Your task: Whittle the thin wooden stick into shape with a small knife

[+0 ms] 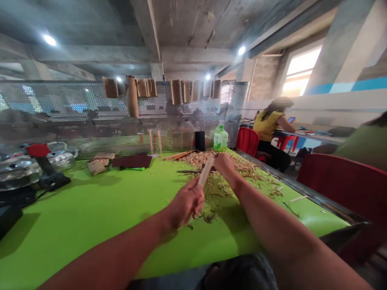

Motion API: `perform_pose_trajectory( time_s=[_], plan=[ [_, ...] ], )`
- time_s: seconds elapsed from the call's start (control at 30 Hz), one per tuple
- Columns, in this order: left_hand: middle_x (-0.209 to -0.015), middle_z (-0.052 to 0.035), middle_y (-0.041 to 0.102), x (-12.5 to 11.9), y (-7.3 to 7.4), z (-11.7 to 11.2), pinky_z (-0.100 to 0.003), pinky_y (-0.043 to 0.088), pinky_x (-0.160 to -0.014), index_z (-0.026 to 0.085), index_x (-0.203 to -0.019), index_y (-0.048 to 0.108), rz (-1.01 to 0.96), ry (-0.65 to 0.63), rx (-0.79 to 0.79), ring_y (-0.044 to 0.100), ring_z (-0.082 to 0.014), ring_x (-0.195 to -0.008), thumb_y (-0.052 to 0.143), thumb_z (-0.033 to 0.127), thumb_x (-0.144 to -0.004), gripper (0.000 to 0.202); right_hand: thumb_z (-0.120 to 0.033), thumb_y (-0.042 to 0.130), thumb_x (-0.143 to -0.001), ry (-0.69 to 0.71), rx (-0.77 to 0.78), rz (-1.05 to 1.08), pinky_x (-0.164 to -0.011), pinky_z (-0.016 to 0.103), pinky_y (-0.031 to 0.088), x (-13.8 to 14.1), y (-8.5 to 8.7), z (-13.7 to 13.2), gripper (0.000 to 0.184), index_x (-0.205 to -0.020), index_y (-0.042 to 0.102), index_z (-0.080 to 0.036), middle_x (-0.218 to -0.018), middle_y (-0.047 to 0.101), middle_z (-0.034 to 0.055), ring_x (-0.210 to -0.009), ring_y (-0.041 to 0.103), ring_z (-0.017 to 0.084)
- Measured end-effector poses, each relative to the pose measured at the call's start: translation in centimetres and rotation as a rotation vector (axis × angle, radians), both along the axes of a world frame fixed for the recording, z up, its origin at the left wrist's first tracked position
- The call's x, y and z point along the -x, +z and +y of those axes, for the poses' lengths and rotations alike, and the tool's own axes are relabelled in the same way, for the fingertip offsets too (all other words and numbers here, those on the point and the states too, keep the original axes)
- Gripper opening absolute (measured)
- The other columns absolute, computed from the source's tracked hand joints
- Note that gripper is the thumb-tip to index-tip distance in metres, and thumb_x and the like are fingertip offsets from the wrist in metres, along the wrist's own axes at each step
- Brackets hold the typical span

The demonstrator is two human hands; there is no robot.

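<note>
A pale wooden stick (206,171) slants over the green table (99,205). My left hand (186,203) is closed round its near end. My right hand (224,163) is closed at its far end; whether it also holds a tool there I cannot make out. Wood shavings (211,189) lie in a heap under and beyond both hands.
A green bottle (220,138) and a black cylinder (200,140) stand at the back by a perforated metal screen (90,108). Dark cloth (132,161), wood pieces and a red-topped device (42,161) lie left. Red chairs (341,181) and seated persons are on the right.
</note>
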State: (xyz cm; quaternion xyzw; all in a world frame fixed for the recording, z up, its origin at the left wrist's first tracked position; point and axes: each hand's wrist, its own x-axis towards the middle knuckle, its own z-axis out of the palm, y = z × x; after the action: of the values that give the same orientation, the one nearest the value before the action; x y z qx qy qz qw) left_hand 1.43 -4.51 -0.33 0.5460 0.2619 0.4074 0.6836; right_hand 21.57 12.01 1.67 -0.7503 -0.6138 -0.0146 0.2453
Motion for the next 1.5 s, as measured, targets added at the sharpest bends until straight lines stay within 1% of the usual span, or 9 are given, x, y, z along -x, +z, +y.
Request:
perform_pose_trajectory(
  time_s=[0.1, 0.17, 0.37, 0.5, 0.67, 0.87, 1.07, 1.33, 1.5],
  plan=[
    [-0.057, 0.0086, 0.039, 1.7, 0.1, 2.9, -0.016, 0.034, -0.037, 0.02, -0.127, 0.048, -0.063, 0.151, 0.054, 0.036, -0.0074, -0.042, 0.057, 0.044, -0.089, 0.047, -0.033, 0.04, -0.095, 0.099, -0.04, 0.044, -0.071, 0.026, 0.045, 2.4, -0.5, -0.6, 0.039, -0.116, 0.07, -0.021, -0.103, 0.074, 0.0121, -0.093, 0.069, 0.023],
    [-0.056, 0.0092, 0.038, 2.3, 0.2, 4.1, -0.016, 0.032, -0.036, 0.022, -0.122, 0.048, -0.088, 0.19, 0.062, 0.035, -0.0074, -0.04, 0.058, 0.045, -0.087, 0.043, -0.032, 0.042, -0.093, 0.19, -0.078, 0.051, -0.072, 0.026, 0.045, 4.2, -0.8, -1.3, 0.038, -0.115, 0.071, -0.022, -0.101, 0.075, 0.0106, -0.093, 0.068, 0.023],
    [-0.062, 0.0085, 0.044, 2.3, 0.2, 4.5, -0.014, 0.026, -0.033, 0.023, -0.108, 0.048, -0.077, 0.244, 0.06, 0.032, -0.0043, -0.038, 0.059, 0.045, -0.086, 0.034, -0.028, 0.046, -0.089, 0.35, -0.118, -0.034, -0.073, 0.025, 0.043, 7.0, -0.9, -4.1, 0.038, -0.12, 0.069, -0.03, -0.102, 0.075, 0.0052, -0.092, 0.067, 0.021],
    [-0.064, 0.0079, 0.046, 2.4, 0.1, 4.6, -0.014, 0.027, -0.034, 0.022, -0.099, 0.047, -0.031, 0.272, -0.005, 0.034, -0.0034, -0.038, 0.061, 0.048, -0.085, 0.032, -0.026, 0.045, -0.09, 0.442, -0.101, -0.154, -0.071, 0.025, 0.04, 7.8, -0.6, -5.5, 0.034, -0.112, 0.071, -0.028, -0.097, 0.075, 0.0061, -0.087, 0.066, 0.02],
    [-0.061, 0.0089, 0.043, 2.1, 0.2, 4.7, -0.015, 0.026, -0.033, 0.021, -0.093, 0.046, -0.002, 0.311, 0.014, 0.033, -0.0037, -0.037, 0.063, 0.047, -0.083, 0.032, -0.026, 0.039, -0.093, 0.424, -0.088, -0.269, -0.072, 0.026, 0.039, 8.1, -0.4, -5.9, 0.033, -0.104, 0.07, -0.023, -0.095, 0.074, 0.0085, -0.085, 0.065, 0.02],
    [-0.057, 0.0098, 0.04, 1.3, 0.3, 4.2, -0.016, 0.023, -0.032, 0.022, -0.086, 0.044, 0.007, 0.364, 0.007, 0.031, -0.0038, -0.035, 0.061, 0.045, -0.083, 0.029, -0.025, 0.037, -0.095, 0.422, -0.101, -0.336, -0.073, 0.028, 0.039, 7.8, -0.1, -5.4, 0.032, -0.104, 0.067, -0.02, -0.098, 0.072, 0.0108, -0.09, 0.065, 0.021],
    [-0.057, 0.0095, 0.039, 0.8, 0.7, 3.3, -0.017, 0.022, -0.033, 0.021, -0.095, 0.048, 0.077, 0.409, 0.013, 0.03, -0.0044, -0.035, 0.051, 0.038, -0.089, 0.018, -0.025, 0.04, -0.094, 0.414, -0.122, -0.33, -0.073, 0.027, 0.038, 7.4, 0.0, -4.9, 0.03, -0.103, 0.067, -0.02, -0.098, 0.073, 0.0104, -0.09, 0.065, 0.021],
    [-0.057, 0.0093, 0.039, 0.8, 1.1, 2.5, -0.017, 0.021, -0.034, 0.021, -0.102, 0.05, 0.125, 0.383, 0.047, 0.029, -0.0051, -0.037, 0.05, 0.036, -0.091, 0.019, -0.023, 0.038, -0.094, 0.39, -0.131, -0.317, -0.073, 0.027, 0.037, 6.5, -0.1, -4.1, 0.032, -0.106, 0.068, -0.02, -0.099, 0.072, 0.0113, -0.092, 0.063, 0.021],
    [-0.057, 0.0087, 0.04, 0.9, 1.9, 1.9, -0.016, 0.022, -0.035, 0.02, -0.104, 0.051, 0.166, 0.376, 0.111, 0.029, -0.0056, -0.038, 0.044, 0.03, -0.094, 0.016, -0.021, 0.039, -0.093, 0.365, -0.143, -0.291, -0.074, 0.027, 0.039, 6.4, -0.4, -3.4, 0.032, -0.104, 0.07, -0.02, -0.097, 0.072, 0.0114, -0.092, 0.064, 0.021]
  ],
)
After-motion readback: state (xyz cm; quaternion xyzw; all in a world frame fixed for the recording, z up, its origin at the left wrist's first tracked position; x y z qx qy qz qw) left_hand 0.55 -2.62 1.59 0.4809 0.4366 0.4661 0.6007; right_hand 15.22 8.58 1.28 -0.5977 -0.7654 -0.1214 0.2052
